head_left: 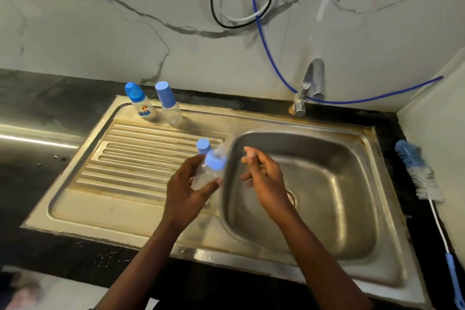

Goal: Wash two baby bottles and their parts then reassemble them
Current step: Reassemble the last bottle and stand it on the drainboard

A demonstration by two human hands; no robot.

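My left hand [185,194] grips a clear baby bottle [205,175] tilted over the sink's left rim, its blue collar [214,160] pointing up and right. Just behind it a blue cap [202,145] stands on the drainboard. My right hand [263,176] hovers over the basin, a short way right of the collar, with its fingertips drawn together; whether they pinch something small is unclear. At the back of the drainboard stand two capped bottles: a printed white one [142,107] and a clear one [171,111].
The steel sink basin [334,184] lies right, with its ribbed drainboard [130,156] left. A faucet [310,83] stands behind the basin, no water running. A blue-and-white bottle brush [419,171] lies on the black counter at the right. Hoses hang on the marble wall.
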